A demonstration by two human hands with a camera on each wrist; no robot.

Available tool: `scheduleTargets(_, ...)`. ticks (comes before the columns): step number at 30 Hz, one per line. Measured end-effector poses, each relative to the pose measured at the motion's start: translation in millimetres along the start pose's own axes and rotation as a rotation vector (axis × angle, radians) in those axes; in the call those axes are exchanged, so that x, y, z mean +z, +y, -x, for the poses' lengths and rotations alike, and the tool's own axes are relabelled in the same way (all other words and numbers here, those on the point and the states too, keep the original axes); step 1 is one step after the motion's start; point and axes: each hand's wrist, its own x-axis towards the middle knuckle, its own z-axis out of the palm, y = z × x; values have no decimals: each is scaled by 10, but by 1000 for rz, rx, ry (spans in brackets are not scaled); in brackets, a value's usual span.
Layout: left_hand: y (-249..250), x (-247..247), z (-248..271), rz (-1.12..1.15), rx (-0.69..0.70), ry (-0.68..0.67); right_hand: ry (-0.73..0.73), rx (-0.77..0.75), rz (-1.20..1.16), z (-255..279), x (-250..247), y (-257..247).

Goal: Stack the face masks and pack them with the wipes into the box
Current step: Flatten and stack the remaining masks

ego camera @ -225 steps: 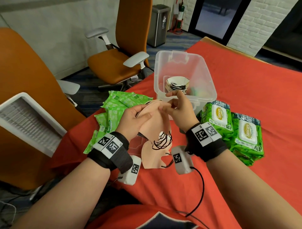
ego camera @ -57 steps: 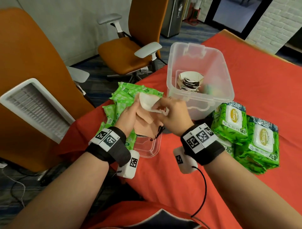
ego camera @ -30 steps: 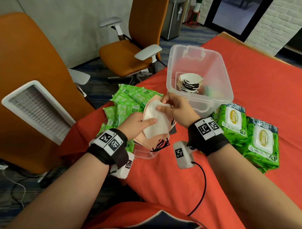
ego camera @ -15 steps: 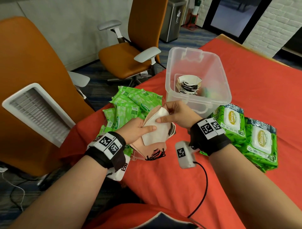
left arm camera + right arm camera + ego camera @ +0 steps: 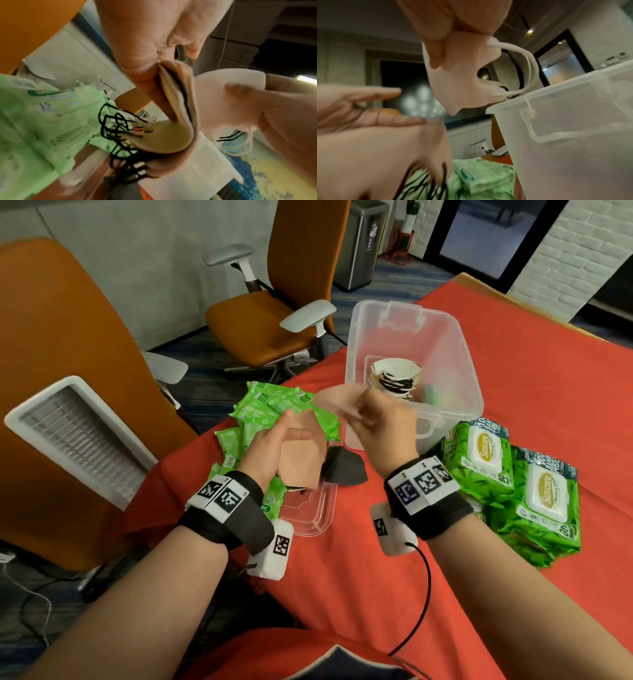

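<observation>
My left hand [image 5: 284, 440] grips a stack of peach face masks [image 5: 301, 463] above the table's left edge; their black ear loops [image 5: 116, 128] hang tangled below. My right hand [image 5: 376, 419] pinches a single pale pink mask [image 5: 337, 402], blurred, just before the clear box's [image 5: 469, 378] near wall. White ear loops [image 5: 529, 65] dangle from that mask [image 5: 458, 83] beside the box rim [image 5: 556, 100]. Inside the box stands another mask stack [image 5: 397, 376]. A black mask [image 5: 344, 472] lies on the red cloth between my wrists.
Small green wipe packets [image 5: 270, 409] are heaped left of the box. Two large green wipe packs [image 5: 479, 460] [image 5: 544, 501] lie to its right. A clear lid [image 5: 310, 510] rests under my left hand. Orange chairs [image 5: 267, 313] stand beyond the table's left edge.
My right hand has lifted the pale mask off the stack, up and toward the box. The left hand keeps the peach stack, and the black mask now shows beneath.
</observation>
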Motion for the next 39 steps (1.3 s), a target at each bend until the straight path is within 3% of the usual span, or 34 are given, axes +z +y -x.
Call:
scheduleTargets(4, 34, 65, -13, 197, 17, -56, -343, -222, 14, 157, 151, -44)
scheduleTargets(7, 27, 65, 5, 84, 72, -15, -477, -67, -143, 210, 126, -65)
scheduleTargets(10, -28, 22, 2, 23, 86, 17, -406, 215, -322, 164, 66, -48)
scheduleTargets(12, -25, 25, 27, 8, 127, 14, -333, 275, -250, 100, 75, 24)
scheduleTargets(15, 6, 41, 52, -2, 228, -3, -350, 343, -219, 36, 123, 62)
scheduleTargets(20, 27, 33, 72, -9, 344, -33, -206, 379, -317, 45, 135, 17)
scheduleTargets(25, 24, 58, 82, -43, 318, -60, -331, 407, -398, 54, 186, 13)
scheduleTargets(29, 25, 103, 107, 16, 244, -116, -281, 447, -583, 11, 154, 24)
scheduleTargets(37, 56, 82, 116, -11, 298, -198, -256, 436, -467, 2, 206, 53)
scheduleTargets(39, 66, 64, 119, 6, 339, -216, -370, 413, -447, 14, 208, 54)
